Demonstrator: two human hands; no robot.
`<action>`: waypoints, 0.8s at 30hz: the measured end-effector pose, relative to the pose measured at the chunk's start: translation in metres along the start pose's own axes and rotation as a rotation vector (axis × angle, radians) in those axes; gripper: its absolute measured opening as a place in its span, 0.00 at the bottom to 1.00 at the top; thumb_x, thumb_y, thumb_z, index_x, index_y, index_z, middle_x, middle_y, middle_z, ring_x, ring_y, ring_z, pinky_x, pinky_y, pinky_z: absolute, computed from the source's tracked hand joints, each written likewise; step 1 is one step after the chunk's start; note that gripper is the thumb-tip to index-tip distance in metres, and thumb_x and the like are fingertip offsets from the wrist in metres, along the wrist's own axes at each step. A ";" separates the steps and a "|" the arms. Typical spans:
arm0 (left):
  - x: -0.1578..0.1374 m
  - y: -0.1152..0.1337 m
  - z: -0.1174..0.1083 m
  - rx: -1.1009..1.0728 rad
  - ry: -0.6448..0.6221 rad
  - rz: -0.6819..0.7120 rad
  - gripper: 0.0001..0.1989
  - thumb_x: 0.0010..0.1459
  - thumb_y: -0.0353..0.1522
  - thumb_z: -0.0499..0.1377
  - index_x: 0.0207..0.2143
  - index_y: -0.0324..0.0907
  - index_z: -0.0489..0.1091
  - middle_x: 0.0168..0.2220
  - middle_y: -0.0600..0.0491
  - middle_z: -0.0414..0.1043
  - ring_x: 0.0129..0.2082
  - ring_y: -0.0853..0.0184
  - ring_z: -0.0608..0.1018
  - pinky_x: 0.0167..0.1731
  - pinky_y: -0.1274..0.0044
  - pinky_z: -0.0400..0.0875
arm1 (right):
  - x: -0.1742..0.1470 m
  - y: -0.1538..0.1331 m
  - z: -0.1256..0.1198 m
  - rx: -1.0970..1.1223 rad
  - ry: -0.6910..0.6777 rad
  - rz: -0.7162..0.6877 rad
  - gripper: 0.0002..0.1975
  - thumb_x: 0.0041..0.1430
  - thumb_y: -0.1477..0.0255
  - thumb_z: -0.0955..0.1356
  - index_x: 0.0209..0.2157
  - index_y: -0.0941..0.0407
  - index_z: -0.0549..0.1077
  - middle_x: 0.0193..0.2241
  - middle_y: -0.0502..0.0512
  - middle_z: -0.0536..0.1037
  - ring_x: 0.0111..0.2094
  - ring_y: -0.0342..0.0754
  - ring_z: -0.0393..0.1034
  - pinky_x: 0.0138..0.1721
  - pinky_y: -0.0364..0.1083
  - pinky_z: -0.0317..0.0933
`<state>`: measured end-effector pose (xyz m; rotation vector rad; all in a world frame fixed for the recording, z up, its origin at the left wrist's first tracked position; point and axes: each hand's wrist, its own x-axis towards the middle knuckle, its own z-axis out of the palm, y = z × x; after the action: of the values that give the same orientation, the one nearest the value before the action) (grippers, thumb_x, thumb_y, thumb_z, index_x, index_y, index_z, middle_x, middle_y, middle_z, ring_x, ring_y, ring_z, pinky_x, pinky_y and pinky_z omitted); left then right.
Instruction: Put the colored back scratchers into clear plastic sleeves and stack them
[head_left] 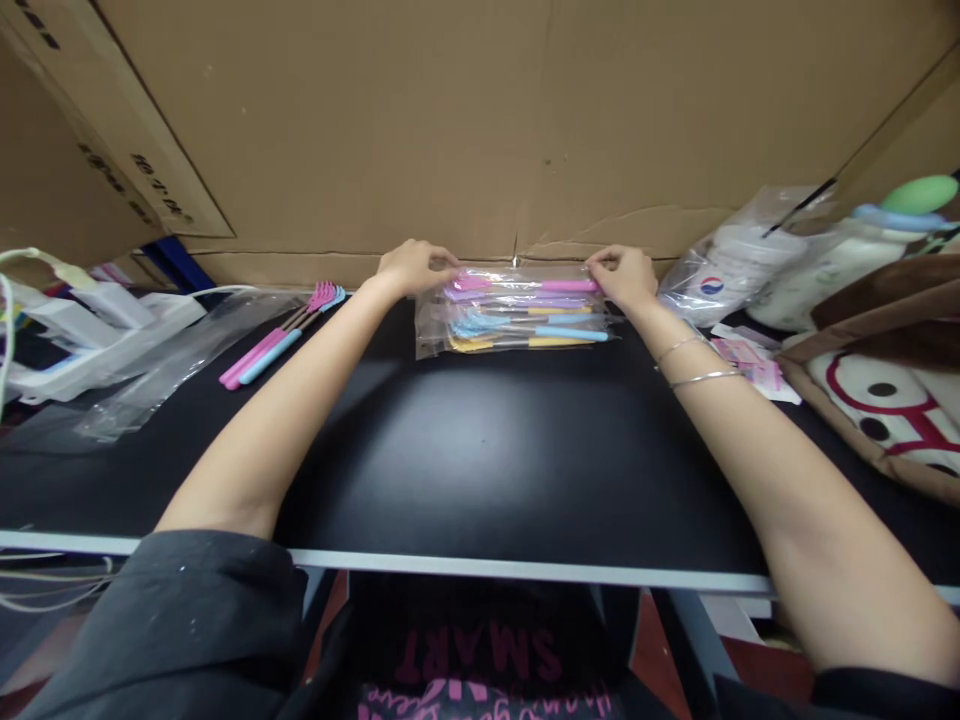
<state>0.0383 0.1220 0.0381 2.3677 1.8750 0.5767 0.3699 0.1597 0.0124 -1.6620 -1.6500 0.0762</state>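
At the back of the black table, a clear plastic bag (517, 271) holding a pink back scratcher (566, 286) lies topmost in a row of bagged back scratchers in purple, blue (570, 333) and yellow (559, 343). My left hand (418, 268) pinches the bag's left end between thumb and fingers. Its right end is pinched by my right hand (626, 275). Left of my left forearm lie unbagged pink back scratchers (259, 358) and a blue one (271, 356), side by side with their claw ends pointing away from me.
Cardboard (480, 120) walls off the back. Flat plastic bags (161, 365) and a white power strip (112, 345) lie left. On the right are a bagged Pepsi cup (712, 287), a white bottle (817, 265), pink-printed papers (750, 362) and a brown bag (832, 400).
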 end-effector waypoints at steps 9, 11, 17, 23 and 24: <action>-0.022 0.003 0.002 0.298 0.104 0.087 0.26 0.69 0.41 0.44 0.59 0.43 0.72 0.59 0.44 0.72 0.61 0.52 0.68 0.55 0.63 0.65 | -0.017 0.001 -0.011 -0.252 -0.020 -0.240 0.15 0.64 0.72 0.62 0.45 0.56 0.78 0.47 0.66 0.81 0.52 0.65 0.72 0.48 0.59 0.65; -0.035 -0.006 -0.005 0.369 0.129 0.117 0.25 0.69 0.38 0.44 0.59 0.41 0.71 0.57 0.44 0.72 0.60 0.53 0.68 0.53 0.65 0.65 | -0.026 0.000 -0.021 -0.335 -0.008 -0.430 0.16 0.66 0.71 0.60 0.46 0.58 0.77 0.48 0.69 0.79 0.54 0.66 0.69 0.47 0.59 0.64; -0.092 -0.053 -0.040 0.459 0.155 0.036 0.20 0.67 0.39 0.47 0.49 0.46 0.76 0.47 0.45 0.76 0.52 0.52 0.71 0.42 0.65 0.64 | -0.081 -0.008 -0.061 -0.455 -0.051 -0.788 0.16 0.69 0.70 0.58 0.41 0.56 0.77 0.38 0.67 0.79 0.48 0.66 0.69 0.39 0.57 0.61; -0.151 -0.141 -0.073 0.473 0.030 -0.200 0.29 0.64 0.59 0.43 0.45 0.55 0.74 0.38 0.55 0.76 0.44 0.56 0.69 0.34 0.72 0.56 | -0.148 -0.012 -0.098 -0.456 -0.151 -0.927 0.15 0.70 0.70 0.60 0.36 0.51 0.77 0.33 0.60 0.80 0.40 0.59 0.71 0.35 0.54 0.59; -0.159 -0.161 -0.077 0.447 -0.023 -0.234 0.31 0.60 0.63 0.45 0.45 0.55 0.74 0.35 0.55 0.76 0.41 0.56 0.69 0.35 0.71 0.55 | -0.156 -0.011 -0.102 -0.469 -0.150 -0.944 0.15 0.70 0.70 0.59 0.36 0.51 0.77 0.33 0.60 0.80 0.39 0.58 0.72 0.34 0.54 0.59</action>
<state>-0.1652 -0.0014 0.0250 2.3128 2.4354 0.1148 0.3920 -0.0256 0.0161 -1.0185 -2.5417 -0.7085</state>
